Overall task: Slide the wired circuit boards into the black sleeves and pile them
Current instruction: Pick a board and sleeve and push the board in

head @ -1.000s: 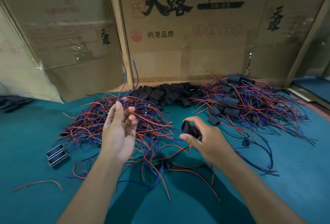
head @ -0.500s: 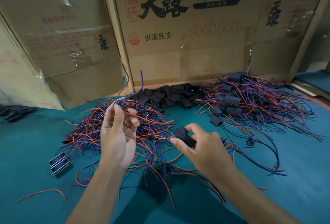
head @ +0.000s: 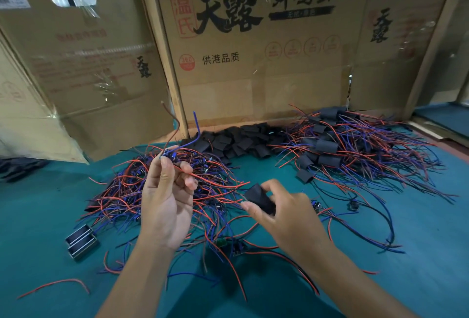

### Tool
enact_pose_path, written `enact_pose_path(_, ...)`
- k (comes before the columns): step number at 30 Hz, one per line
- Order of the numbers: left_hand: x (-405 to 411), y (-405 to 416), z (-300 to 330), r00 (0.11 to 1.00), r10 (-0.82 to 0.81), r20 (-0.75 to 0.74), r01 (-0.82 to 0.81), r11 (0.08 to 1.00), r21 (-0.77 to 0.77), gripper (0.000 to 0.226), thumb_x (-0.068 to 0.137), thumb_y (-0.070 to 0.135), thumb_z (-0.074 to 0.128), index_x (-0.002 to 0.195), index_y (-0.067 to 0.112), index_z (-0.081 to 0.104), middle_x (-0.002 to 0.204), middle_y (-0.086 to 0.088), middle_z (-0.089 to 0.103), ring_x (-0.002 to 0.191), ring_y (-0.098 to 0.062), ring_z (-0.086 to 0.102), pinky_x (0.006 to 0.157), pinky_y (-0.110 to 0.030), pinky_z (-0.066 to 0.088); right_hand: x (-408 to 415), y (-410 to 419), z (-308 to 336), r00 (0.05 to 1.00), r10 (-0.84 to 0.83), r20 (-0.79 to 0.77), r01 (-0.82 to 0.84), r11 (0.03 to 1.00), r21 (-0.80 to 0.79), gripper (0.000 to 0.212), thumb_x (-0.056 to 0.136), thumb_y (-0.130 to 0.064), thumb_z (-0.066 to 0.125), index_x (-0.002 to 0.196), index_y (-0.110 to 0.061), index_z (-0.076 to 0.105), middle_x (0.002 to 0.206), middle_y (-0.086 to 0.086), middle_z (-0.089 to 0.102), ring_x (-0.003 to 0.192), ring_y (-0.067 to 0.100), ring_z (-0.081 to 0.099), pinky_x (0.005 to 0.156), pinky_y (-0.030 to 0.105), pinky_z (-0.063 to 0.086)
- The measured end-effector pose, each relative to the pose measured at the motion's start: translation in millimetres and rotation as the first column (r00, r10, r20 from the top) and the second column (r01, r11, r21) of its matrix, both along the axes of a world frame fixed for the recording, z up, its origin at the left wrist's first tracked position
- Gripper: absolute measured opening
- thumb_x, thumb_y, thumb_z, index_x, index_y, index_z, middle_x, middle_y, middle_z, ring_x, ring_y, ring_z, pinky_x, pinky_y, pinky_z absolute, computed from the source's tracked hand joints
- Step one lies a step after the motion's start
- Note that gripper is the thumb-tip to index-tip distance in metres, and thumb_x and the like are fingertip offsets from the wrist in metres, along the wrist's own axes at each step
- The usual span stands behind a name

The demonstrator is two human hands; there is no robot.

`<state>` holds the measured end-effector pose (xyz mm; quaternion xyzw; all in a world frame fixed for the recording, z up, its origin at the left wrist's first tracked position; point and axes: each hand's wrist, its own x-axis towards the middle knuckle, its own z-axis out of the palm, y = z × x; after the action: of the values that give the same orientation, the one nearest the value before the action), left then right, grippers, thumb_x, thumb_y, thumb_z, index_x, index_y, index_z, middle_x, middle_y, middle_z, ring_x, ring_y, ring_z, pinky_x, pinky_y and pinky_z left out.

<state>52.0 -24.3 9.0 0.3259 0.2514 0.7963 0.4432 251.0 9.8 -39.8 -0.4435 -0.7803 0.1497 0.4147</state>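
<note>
Middle cardboard box (head: 253,64): "天露", "鲜鸡蛋", "供港品质", red seal "温氏", "360" badge. Flanking boxes: "天露".

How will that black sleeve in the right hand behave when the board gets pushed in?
The black sleeve looks thin and soft, so it will probably flatten under the right hand's grip. It seems light; spare sleeves lie heaped loosely. Unlikely to roll.

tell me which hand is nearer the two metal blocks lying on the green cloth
Left. The left hand is raised just right of the metal blocks, pinching a wired board. The right hand, gripping a black sleeve, is farther right, beyond the left.
</note>
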Motion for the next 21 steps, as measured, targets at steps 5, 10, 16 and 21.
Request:
enact_pose_path(5, 2, -1, 0, 0.999, -0.037, -0.022, 0.037, 0.999, 0.009, 0.028, 0.092, 0.030, 0.050, 0.072, 0.027, 0.069, 0.070, 0.003, 0.058, 0.054, -0.007, 0.048, 0.055, -0.015, 0.045, 0, -3, 5, 1.000, 0.019, 0.002, -0.019, 1.000, 0.004, 0.034, 0.085, -0.057, 0.063, 0.098, -0.026, 0.055, 0.060, -0.009, 0.054, 0.057, 0.016, 0.051, 0.056, 0.034, 0.042)
enact_pose_path(10, 0, 2, -4, 0.996, -0.085, 0.019, 0.086, 0.996, -0.018, 0.014, 0.091, 0.031, 0.052, 0.088, 0.023, 0.063, 0.071, 0.002, 0.054, 0.051, -0.005, 0.045, 0.053, -0.014, 0.043, 2, -6, 9, 0.990, -0.014, 0.142, -0.004, 0.992, 0.127, 0.036, 0.089, -0.053, 0.060, 0.113, -0.027, 0.056, 0.087, -0.007, 0.065, 0.080, 0.017, 0.060, 0.064, 0.031, 0.041)
enact_pose_path(16, -1, 5, -10, 0.991, -0.110, 0.081, 0.114, 0.992, -0.047, 0.017, 0.092, 0.029, 0.054, 0.076, 0.025, 0.058, 0.069, 0.001, 0.056, 0.049, -0.005, 0.044, 0.052, -0.014, 0.044, 2, -4, 10, 0.984, -0.010, 0.175, -0.011, 0.993, 0.118, 0.038, 0.091, -0.056, 0.055, 0.117, -0.028, 0.055, 0.090, -0.005, 0.065, 0.084, 0.023, 0.056, 0.067, 0.031, 0.032)
enact_pose_path(21, -3, 6, -11, 0.987, -0.117, 0.108, 0.122, 0.992, -0.043, 0.015, 0.092, 0.031, 0.055, 0.079, 0.024, 0.055, 0.069, 0.003, 0.056, 0.050, -0.004, 0.045, 0.053, -0.013, 0.044, 3, -3, 9, 0.988, -0.007, 0.154, -0.006, 0.997, 0.081, 0.037, 0.092, -0.058, 0.051, 0.115, -0.030, 0.051, 0.089, -0.005, 0.068, 0.083, 0.023, 0.059, 0.067, 0.034, 0.038)
